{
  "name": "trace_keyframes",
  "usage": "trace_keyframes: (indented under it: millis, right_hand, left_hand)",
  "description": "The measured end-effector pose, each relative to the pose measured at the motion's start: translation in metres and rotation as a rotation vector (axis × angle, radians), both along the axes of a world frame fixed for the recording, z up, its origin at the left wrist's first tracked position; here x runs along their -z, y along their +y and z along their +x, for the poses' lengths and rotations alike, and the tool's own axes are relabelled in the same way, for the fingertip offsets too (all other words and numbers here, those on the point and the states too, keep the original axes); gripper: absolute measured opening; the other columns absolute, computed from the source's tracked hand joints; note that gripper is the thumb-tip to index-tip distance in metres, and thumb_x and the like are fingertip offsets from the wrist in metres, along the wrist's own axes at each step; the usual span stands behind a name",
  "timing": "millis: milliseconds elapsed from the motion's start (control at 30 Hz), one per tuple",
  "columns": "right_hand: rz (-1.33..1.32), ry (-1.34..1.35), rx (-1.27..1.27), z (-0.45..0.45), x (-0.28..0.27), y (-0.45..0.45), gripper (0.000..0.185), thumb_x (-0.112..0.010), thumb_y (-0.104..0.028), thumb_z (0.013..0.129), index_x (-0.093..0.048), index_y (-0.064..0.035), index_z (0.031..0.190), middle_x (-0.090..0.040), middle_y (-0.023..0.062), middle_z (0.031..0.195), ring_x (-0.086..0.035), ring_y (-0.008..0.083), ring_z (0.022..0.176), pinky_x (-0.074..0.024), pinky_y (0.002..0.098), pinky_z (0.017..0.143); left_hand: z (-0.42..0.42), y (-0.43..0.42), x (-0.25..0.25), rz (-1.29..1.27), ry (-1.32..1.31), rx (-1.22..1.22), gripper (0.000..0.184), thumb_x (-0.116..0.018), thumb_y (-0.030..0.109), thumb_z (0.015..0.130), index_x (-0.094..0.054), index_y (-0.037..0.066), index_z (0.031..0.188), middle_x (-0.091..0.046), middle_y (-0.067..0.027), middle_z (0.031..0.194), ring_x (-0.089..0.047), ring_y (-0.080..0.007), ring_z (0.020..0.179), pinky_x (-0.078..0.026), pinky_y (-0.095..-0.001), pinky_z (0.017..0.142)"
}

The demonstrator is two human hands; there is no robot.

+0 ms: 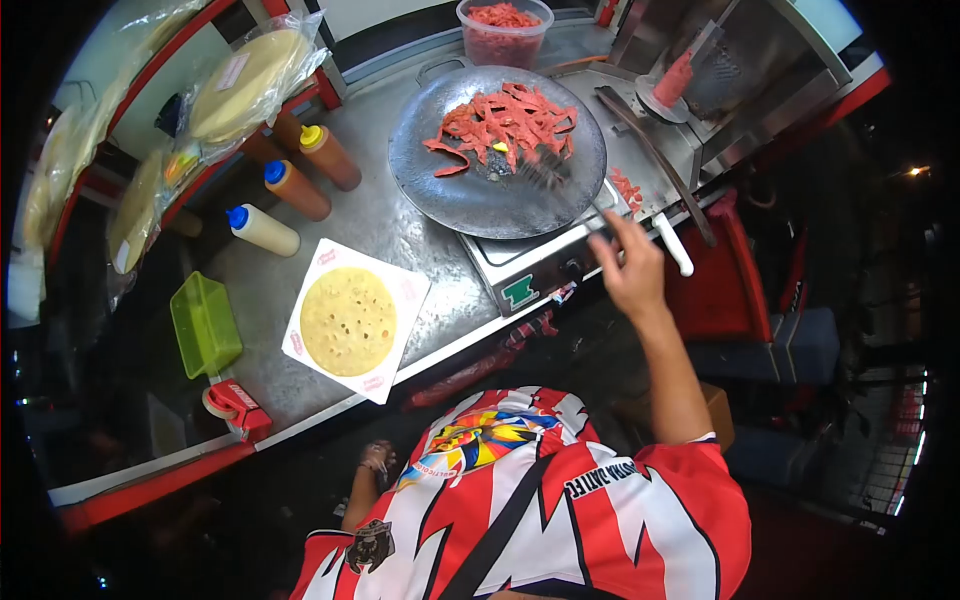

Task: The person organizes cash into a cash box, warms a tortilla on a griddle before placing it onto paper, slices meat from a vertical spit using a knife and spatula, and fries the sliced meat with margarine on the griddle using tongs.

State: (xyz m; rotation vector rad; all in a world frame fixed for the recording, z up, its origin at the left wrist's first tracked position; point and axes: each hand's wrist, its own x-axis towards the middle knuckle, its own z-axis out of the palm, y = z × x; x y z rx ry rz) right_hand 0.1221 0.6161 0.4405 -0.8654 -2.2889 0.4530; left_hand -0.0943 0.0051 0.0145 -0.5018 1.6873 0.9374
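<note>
My right hand point(632, 262) is closed round the handle of a spatula point(548, 172), whose head is smeared by motion over the pan. Strips of red meat point(525, 118) lie heaped on the wide round griddle pan point(425, 190), with a small yellow lump point(500, 146) at their near edge. Below the counter, beside the striped shirt, my left hand point(377, 457) hangs in shadow, touching nothing that I can see; its fingers are too dark to make out. A round flatbread point(348, 320) rests on square printed paper point(408, 292), left of the stove point(545, 277).
Sauce bottles point(297, 190) stand left of the pan. Nearer are a green tray point(205, 325) and a red tape dispenser point(240, 408). A white-handled knife point(672, 244) and long metal tool point(660, 165) lie right. Behind stands a tub of meat point(505, 45); bagged flatbreads point(250, 85) sit on shelves.
</note>
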Motion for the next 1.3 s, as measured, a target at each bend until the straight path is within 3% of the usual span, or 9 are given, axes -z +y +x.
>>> trace_keyframes:
  millis: [100, 200, 400, 533, 600, 767, 933, 1167, 1300]
  right_hand:
    - [0.105, 0.01, 0.087, -0.013, -0.027, 0.056, 0.041, -0.074, -0.028, 0.094, -0.071, 0.0068, 0.116, -0.072, 0.0303, 0.108, -0.071, 0.0461, 0.099, -0.0555, 0.0491, 0.085]
    - [0.006, -0.132, 0.026, -0.043, -0.031, 0.094, 0.035, -0.072, -0.031, 0.094, -0.074, -0.0023, 0.114, -0.074, 0.0247, 0.107, -0.07, 0.046, 0.096, -0.0562, 0.0493, 0.085]
    - [0.244, -0.223, -0.001, -0.072, -0.026, 0.124, 0.033, -0.072, -0.031, 0.093, -0.074, -0.0121, 0.119, -0.075, 0.0182, 0.107, -0.071, 0.0406, 0.095, -0.0567, 0.0488, 0.082]
    - [0.238, -0.093, -0.145, -0.055, -0.043, 0.084, 0.034, -0.074, -0.031, 0.092, -0.074, -0.013, 0.121, -0.075, 0.0155, 0.105, -0.071, 0.0386, 0.087, -0.0566, 0.0476, 0.077]
    - [0.235, -0.322, -0.156, -0.049, -0.036, 0.043, 0.039, -0.075, -0.033, 0.091, -0.071, -0.0149, 0.125, -0.071, 0.0143, 0.098, -0.07, 0.0375, 0.082, -0.0566, 0.0476, 0.073]
    - [0.265, -0.382, 0.051, -0.075, -0.019, 0.063, 0.039, -0.071, -0.037, 0.094, -0.069, -0.0164, 0.128, -0.069, 0.0122, 0.102, -0.07, 0.0391, 0.086, -0.0568, 0.0496, 0.074]
    - [0.324, -0.422, -0.083, -0.059, -0.05, 0.044, 0.042, -0.071, -0.035, 0.095, -0.068, -0.012, 0.129, -0.07, 0.015, 0.101, -0.07, 0.0417, 0.087, -0.056, 0.0503, 0.077]
    - [0.21, -0.327, 0.032, -0.076, -0.096, 0.001, 0.044, -0.073, -0.034, 0.094, -0.067, -0.0084, 0.129, -0.07, 0.0167, 0.098, -0.07, 0.0395, 0.085, -0.0556, 0.0488, 0.074]
    - [0.147, -0.3, -0.156, -0.084, -0.049, -0.025, 0.042, -0.072, -0.035, 0.094, -0.067, -0.0116, 0.129, -0.072, 0.0163, 0.101, -0.07, 0.0398, 0.09, -0.0565, 0.0502, 0.076]
  left_hand:
    - [-0.016, 0.026, -0.008, 0.028, 0.079, 0.067, 0.023, -0.07, 0.016, 0.097, -0.066, 0.015, 0.12, -0.071, -0.0097, 0.083, -0.067, -0.0174, 0.059, -0.057, -0.034, 0.054]
    - [-0.025, 0.052, -0.017, 0.052, 0.159, 0.136, 0.026, -0.07, 0.019, 0.097, -0.063, 0.013, 0.121, -0.069, -0.0045, 0.076, -0.064, -0.0148, 0.054, -0.052, -0.0298, 0.048]
    - [-0.022, 0.055, -0.018, 0.044, 0.166, 0.162, 0.029, -0.07, 0.016, 0.095, -0.062, 0.012, 0.122, -0.069, -0.0052, 0.076, -0.064, -0.0144, 0.054, -0.051, -0.03, 0.047]
    - [-0.009, 0.015, -0.01, 0.012, 0.1, 0.131, 0.027, -0.07, 0.015, 0.093, -0.061, 0.014, 0.119, -0.069, -0.0059, 0.076, -0.065, -0.0171, 0.054, -0.051, -0.0322, 0.046]
    - [-0.005, -0.007, 0.001, 0.001, 0.045, 0.093, 0.027, -0.071, 0.014, 0.093, -0.061, 0.015, 0.118, -0.069, -0.0062, 0.076, -0.064, -0.0187, 0.053, -0.051, -0.0338, 0.046]
    - [-0.006, -0.056, 0.016, -0.045, -0.038, -0.012, 0.028, -0.071, 0.015, 0.093, -0.061, 0.017, 0.118, -0.069, -0.0059, 0.076, -0.064, -0.0188, 0.052, -0.051, -0.0343, 0.045]
    - [-0.037, -0.054, 0.018, -0.013, -0.005, -0.056, 0.028, -0.071, 0.016, 0.093, -0.06, 0.018, 0.119, -0.069, -0.0057, 0.076, -0.063, -0.0188, 0.052, -0.05, -0.0349, 0.045]
    - [-0.054, -0.037, 0.004, -0.032, 0.109, 0.077, 0.027, -0.069, 0.019, 0.095, -0.06, 0.017, 0.121, -0.069, -0.0047, 0.077, -0.064, -0.0166, 0.053, -0.05, -0.0341, 0.045]
    - [-0.055, -0.033, 0.009, -0.052, 0.061, 0.194, 0.025, -0.068, 0.02, 0.096, -0.06, 0.016, 0.12, -0.069, -0.0045, 0.077, -0.065, -0.0161, 0.054, -0.049, -0.034, 0.045]
